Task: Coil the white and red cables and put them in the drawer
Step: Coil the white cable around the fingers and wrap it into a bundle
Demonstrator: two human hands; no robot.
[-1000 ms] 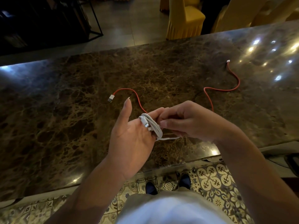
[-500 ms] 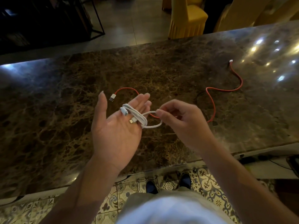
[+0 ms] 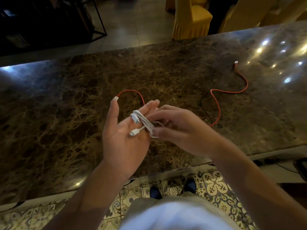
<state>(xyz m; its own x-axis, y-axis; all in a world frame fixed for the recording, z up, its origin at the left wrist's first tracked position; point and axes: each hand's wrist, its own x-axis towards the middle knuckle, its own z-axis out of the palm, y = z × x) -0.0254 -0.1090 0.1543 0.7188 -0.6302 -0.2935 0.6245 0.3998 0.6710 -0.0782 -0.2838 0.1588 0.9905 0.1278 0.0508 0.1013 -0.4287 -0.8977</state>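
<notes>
The white cable (image 3: pixel 144 123) is wound in loops around the fingers of my left hand (image 3: pixel 123 138), palm up, thumb spread; both its plugs lie on the palm. My right hand (image 3: pixel 176 128) pinches the coil's loops at the right side of those fingers. Both hands hover above the brown marble counter (image 3: pixel 66 113). The red cable (image 3: pixel 217 103) lies uncoiled on the counter, snaking from a white plug at the far right to another white plug just beyond my left thumb; its middle is hidden behind my hands. No drawer is visible.
Yellow covered chairs (image 3: pixel 191 17) stand beyond the counter's far edge. A dark metal-framed rack (image 3: pixel 49 19) is at the far left. Patterned floor tiles (image 3: pixel 214 181) and my shoes show below the counter's near edge.
My left hand opened and turned palm up with the coil on its fingers. My right hand pulled a loop out to the right, then came back onto the coil.
</notes>
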